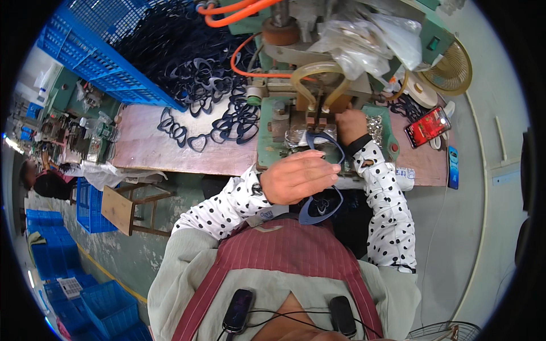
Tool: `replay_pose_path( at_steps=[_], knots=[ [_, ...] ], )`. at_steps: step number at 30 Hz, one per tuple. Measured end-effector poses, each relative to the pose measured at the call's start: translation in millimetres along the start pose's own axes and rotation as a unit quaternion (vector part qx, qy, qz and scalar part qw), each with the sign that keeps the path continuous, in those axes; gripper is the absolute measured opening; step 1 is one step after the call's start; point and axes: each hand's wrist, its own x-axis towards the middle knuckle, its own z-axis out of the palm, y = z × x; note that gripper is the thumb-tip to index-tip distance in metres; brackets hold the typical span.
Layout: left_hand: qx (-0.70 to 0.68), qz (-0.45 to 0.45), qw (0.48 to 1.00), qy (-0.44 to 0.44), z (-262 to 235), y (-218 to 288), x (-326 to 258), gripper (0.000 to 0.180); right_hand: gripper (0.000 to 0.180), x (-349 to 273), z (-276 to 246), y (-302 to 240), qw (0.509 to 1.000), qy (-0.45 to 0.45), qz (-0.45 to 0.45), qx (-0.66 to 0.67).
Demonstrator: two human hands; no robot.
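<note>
My left hand (298, 177) is closed on a dark blue strap (318, 213) with wide looped ends, in front of a green bench press (273, 149). One end of the strap reaches up to the tooling under the press head; the other hangs below my hand. Two yellowish tubes (317, 69) curve down to that tooling. My right hand (351, 126) is at the right side of the tooling, with its fingers curled and their tips partly hidden. Whatever it pinches is too small to make out. Beside it, small shiny metal parts (375, 127) lie on the press base.
A heap of dark blue straps (213, 68) spills from a blue crate (108, 62) on the bench's left. Clear plastic bags (364, 40) hang on the press. At right are a red-screened phone (427, 126), a blue phone (453, 167) and a fan (449, 65). A wooden stool (118, 210) stands left.
</note>
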Motion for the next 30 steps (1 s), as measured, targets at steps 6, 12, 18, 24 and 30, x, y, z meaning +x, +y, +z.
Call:
replay_pose_path(
  at_steps=[6,12,18,24,30],
  knots=[
    [0.018,0.004,1.000,0.004,3.7,0.1,-5.3,0.032,0.009,0.6,13.6,15.7,0.999,-0.034,0.017,0.012],
    [0.103,-0.002,0.993,0.057,-21.2,-15.6,-38.4,0.027,0.006,-4.9,30.7,16.5,1.000,0.020,-0.007,0.017],
    [0.373,-0.281,0.874,-0.134,-70.2,-116.0,-117.4,0.046,0.013,-27.5,-44.6,5.7,0.956,0.172,0.163,0.172],
    [0.296,-0.297,0.862,-0.285,-78.5,-146.9,-156.5,0.052,0.010,-48.7,-65.8,-9.0,0.818,0.177,0.344,0.425],
    [0.240,-0.332,0.894,-0.180,-79.1,-142.3,-147.7,0.018,0.013,-34.4,-97.8,-52.2,0.760,0.187,0.312,0.539]
  ],
)
